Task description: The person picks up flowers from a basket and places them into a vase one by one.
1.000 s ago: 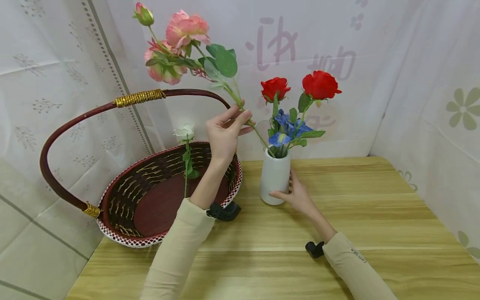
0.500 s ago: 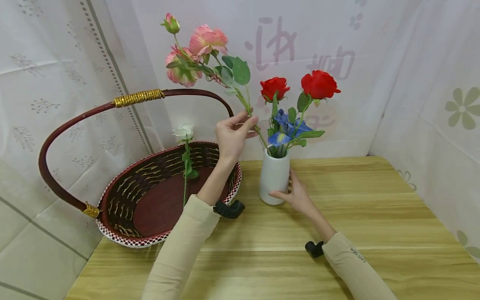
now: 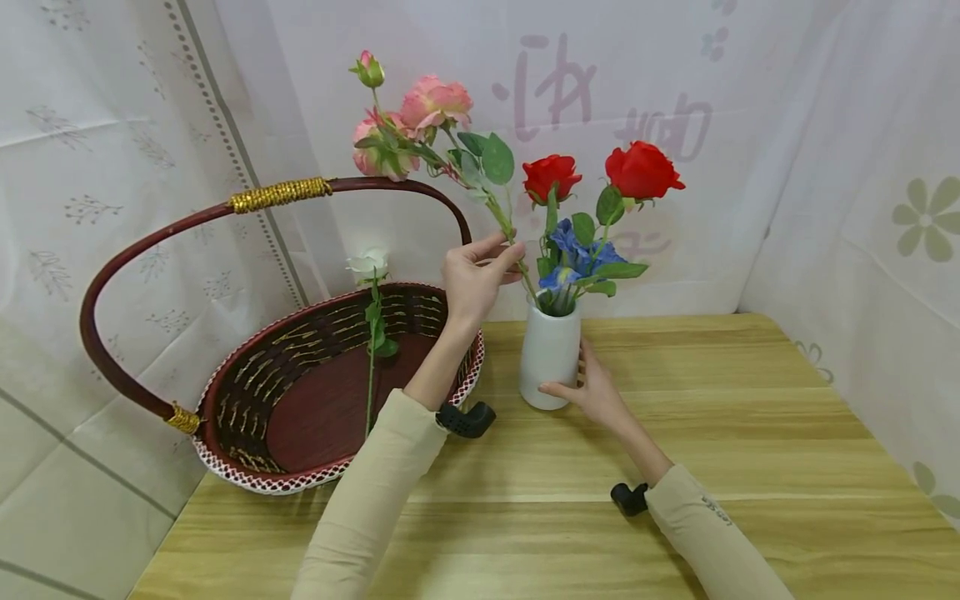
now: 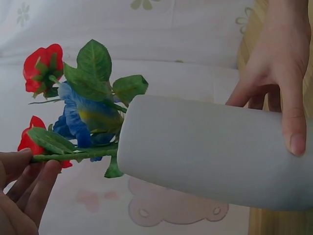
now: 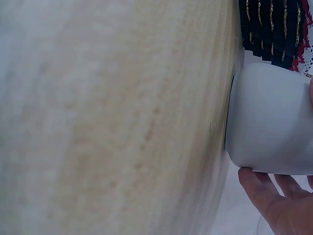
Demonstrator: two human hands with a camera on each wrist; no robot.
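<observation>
My left hand pinches the green stem of a pink peony spray between thumb and fingers. The stem's lower end runs into the mouth of a white vase, and the blooms lean up to the left. Low on the vase, my right hand grips its side, thumb in front and fingers behind. Two red roses and a blue iris stand in the vase. In the left wrist view the stem passes from the fingertips to the vase rim; how deep it sits inside is hidden.
A dark red wicker basket with a tall arched handle stands left of the vase. One white rose lies in it, its stem partly behind my left sleeve. Patterned white cloth hangs behind the wooden table.
My left hand has moved right and downward with the peony spray, its stem sliding further into the vase. The blooms are lower and nearer the roses. My right hand keeps its hold.
</observation>
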